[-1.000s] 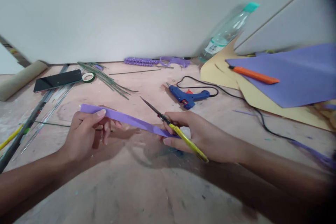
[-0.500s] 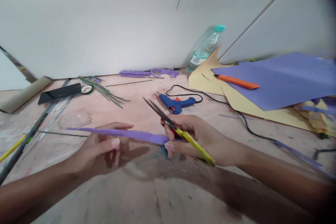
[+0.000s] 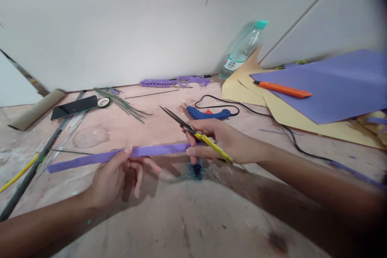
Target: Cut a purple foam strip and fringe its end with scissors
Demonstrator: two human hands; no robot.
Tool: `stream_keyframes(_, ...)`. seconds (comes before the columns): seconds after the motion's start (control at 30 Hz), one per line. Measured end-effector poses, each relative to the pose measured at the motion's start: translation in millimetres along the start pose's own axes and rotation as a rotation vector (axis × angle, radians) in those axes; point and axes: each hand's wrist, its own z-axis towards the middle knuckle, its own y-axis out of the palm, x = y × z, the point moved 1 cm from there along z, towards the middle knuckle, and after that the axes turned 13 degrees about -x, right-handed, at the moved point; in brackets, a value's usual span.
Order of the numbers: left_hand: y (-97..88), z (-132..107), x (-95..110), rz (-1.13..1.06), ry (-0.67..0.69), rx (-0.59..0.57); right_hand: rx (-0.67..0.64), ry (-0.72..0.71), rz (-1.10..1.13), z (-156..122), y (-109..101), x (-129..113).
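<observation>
A long purple paper strip point(image 3: 99, 156) stretches level above the wooden table point(image 3: 187, 225). My left hand point(image 3: 117, 177) pinches it near its middle, fingers curled underneath. My right hand point(image 3: 223, 143) grips yellow-handled scissors point(image 3: 196, 134) and also pinches the strip's right end. The scissor blades point up and to the left, nearly closed, above the strip and not on it.
A blue glue gun point(image 3: 208, 113) with a black cord point(image 3: 290, 135) lies just beyond my right hand. Purple sheets point(image 3: 335, 86), tan paper and an orange cutter point(image 3: 282, 89) sit at right, a water bottle point(image 3: 243, 50) by the wall. Phone point(image 3: 74, 107), tape roll point(image 3: 103, 102), green wires point(image 3: 123, 107) and rods are at left.
My left hand slid rightward along the strip, so more of it now sticks out to the left. The strip turned flatter and lower. The scissor blades went from apart to nearly closed.
</observation>
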Motion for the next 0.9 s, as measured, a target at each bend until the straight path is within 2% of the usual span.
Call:
stream_keyframes(0.2,-3.9,-0.7,-3.4,-0.039,0.068,0.016,0.019,0.037,0.017,-6.7,-2.5,-3.9)
stream_keyframes(0.4,0.0,-3.1,-4.8,0.0,0.129,0.04,0.015,0.03,-0.09,-8.2,1.4,-8.3)
stream_keyframes(0.7,0.7,-5.3,2.5,0.176,0.126,0.102,0.017,0.044,-0.046,-9.1,1.2,-9.8)
stream_keyframes(0.9,-1.3,-3.5,2.2,0.116,0.148,0.122,-0.009,0.019,0.011,-11.9,4.5,-6.8)
